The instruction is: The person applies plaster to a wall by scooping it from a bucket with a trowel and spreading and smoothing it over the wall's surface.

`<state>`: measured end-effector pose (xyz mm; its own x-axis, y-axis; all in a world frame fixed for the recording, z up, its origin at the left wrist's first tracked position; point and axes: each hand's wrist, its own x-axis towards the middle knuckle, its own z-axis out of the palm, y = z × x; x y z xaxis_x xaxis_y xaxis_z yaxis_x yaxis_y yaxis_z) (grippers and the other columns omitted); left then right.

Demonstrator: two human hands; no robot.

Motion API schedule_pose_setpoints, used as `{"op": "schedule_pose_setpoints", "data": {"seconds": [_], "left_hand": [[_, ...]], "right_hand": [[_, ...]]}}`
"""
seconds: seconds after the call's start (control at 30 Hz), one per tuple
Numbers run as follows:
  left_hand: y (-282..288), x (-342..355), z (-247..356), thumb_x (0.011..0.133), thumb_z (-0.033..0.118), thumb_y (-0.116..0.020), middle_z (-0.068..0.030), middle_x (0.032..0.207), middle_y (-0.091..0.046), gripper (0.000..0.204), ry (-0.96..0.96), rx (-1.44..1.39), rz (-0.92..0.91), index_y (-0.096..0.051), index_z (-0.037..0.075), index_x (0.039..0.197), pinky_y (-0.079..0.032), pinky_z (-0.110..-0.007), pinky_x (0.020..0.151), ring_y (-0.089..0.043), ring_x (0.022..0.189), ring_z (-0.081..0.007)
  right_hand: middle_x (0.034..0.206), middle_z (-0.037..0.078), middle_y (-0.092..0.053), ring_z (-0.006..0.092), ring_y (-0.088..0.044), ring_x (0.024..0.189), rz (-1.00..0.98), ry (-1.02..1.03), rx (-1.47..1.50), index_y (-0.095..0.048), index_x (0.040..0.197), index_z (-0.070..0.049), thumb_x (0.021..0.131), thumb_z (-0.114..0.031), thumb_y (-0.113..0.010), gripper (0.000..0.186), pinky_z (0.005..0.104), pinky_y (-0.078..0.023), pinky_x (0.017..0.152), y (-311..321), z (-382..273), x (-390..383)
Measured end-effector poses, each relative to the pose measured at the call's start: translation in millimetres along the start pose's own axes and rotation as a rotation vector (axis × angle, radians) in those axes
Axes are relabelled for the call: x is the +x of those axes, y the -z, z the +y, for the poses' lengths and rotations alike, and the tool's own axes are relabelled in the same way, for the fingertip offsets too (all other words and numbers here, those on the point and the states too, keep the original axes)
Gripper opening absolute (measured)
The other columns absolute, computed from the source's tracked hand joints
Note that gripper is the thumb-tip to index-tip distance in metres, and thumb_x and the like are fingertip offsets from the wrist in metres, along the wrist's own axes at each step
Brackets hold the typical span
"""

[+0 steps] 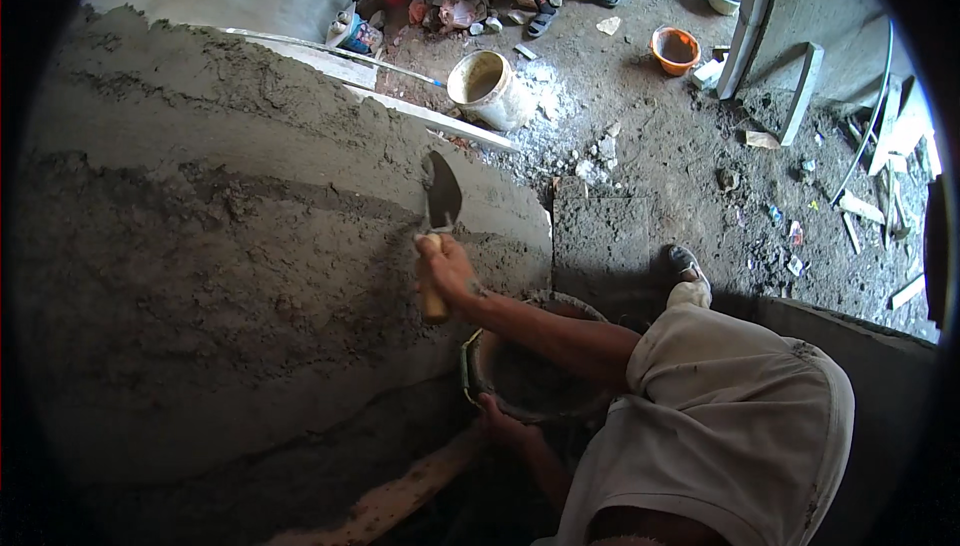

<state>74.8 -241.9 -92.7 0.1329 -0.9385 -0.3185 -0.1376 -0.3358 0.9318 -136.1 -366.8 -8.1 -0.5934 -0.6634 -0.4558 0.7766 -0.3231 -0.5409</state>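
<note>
Head view looks down on us as we work wet mortar onto a rough grey wall [220, 246]. Our right hand [447, 271] has its grip closed tight around the wooden handle of a trowel [440, 201], the handle running down out of the fist and the dark pointed blade standing just above it, laid flat against the wall face. We judge the blade is held flat that way so the mortar gets pressed and smeared rather than scraped off.

Below and to the right of that grip sits a round pan [530, 376] of dark mortar, tucked against our leg. Our left hand [500, 424] clasps the near rim of the pan, fingers curled over the edge; it seems we hold it close so the trowel has only a short trip between load and wall, and so the pan stays steady.

Our light shorts [740, 416] fill the lower right, and our foot [688, 276] rests to the right of the trowel grip on the dirt floor [680, 146]. Well above the grip, out on the floor, stand a cream bucket [485, 86] and, farther right, an orange basin [675, 49]. Another person's sandalled feet [570, 6] show at the top edge, well apart from our hands. Debris and loose boards lie scattered around them.
</note>
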Motion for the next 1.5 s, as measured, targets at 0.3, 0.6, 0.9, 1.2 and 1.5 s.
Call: {"op": "schedule_pose_setpoints", "data": {"seconds": [0.3, 0.6, 0.9, 1.2, 1.5], "left_hand": [[18.5, 10.3, -9.8, 0.093, 0.043, -0.051, -0.0211, 0.128, -0.048, 0.061, 0.085, -0.124, -0.177, -0.048, -0.007, 0.127, -0.042, -0.043, 0.097, -0.05, 0.114, -0.0317], [-1.5, -11.9, 16.4, 0.091, 0.03, -0.058, -0.018, 0.1, -0.064, 0.045, -0.08, -0.058, -0.053, -0.062, -0.012, 0.104, -0.05, -0.038, 0.077, -0.06, 0.087, -0.0266], [5.3, -14.6, 10.6, 0.091, 0.031, -0.058, -0.0184, 0.104, -0.062, 0.046, -0.008, -0.105, -0.039, -0.06, -0.012, 0.109, -0.05, -0.038, 0.079, -0.061, 0.087, -0.0266], [6.4, -21.8, 13.5, 0.093, 0.039, -0.051, -0.0151, 0.126, -0.052, 0.054, 0.057, -0.102, -0.039, -0.051, -0.003, 0.127, -0.042, -0.039, 0.097, -0.05, 0.116, -0.0263], [-38.7, -47.9, 72.9, 0.09, 0.029, -0.062, -0.0116, 0.1, -0.064, 0.039, -0.145, -0.017, 0.007, -0.064, -0.006, 0.106, -0.048, -0.033, 0.082, -0.059, 0.09, -0.0188]], "right_hand": [[0.074, 0.002, -0.051, 0.0126, -0.051, 0.052, -0.57, -0.056, 0.358, -0.046, 0.11, -0.01, 0.092, -0.039, -0.055, 0.036, 0.0267, -0.045, 0.047, -33.5, -86.1, -60.3], [0.077, 0.004, -0.056, 0.0118, -0.055, 0.057, -0.076, 0.743, -0.068, -0.045, 0.121, -0.006, 0.095, -0.031, -0.055, 0.038, 0.025, -0.046, 0.05, 59.3, -176.3, -88.2], [0.081, 0.014, -0.063, 0.0267, -0.062, 0.069, -0.063, 0.212, -0.667, -0.048, 0.11, 0.0, 0.091, -0.027, -0.058, 0.034, 0.042, -0.051, 0.061, 41.2, -72.6, -32.3], [0.083, 0.019, -0.062, 0.0374, -0.065, 0.076, -1.055, 0.619, -0.954, -0.043, 0.121, -0.01, 0.089, -0.031, -0.06, 0.042, 0.0463, -0.051, 0.063, 35.9, -114.2, -158.6], [0.081, 0.02, -0.065, 0.0396, -0.064, 0.08, -0.81, 0.107, -2.068, -0.051, 0.11, -0.003, 0.092, -0.037, -0.051, 0.038, 0.0508, -0.049, 0.069, 257.1, -132.7, -89.3]]}}
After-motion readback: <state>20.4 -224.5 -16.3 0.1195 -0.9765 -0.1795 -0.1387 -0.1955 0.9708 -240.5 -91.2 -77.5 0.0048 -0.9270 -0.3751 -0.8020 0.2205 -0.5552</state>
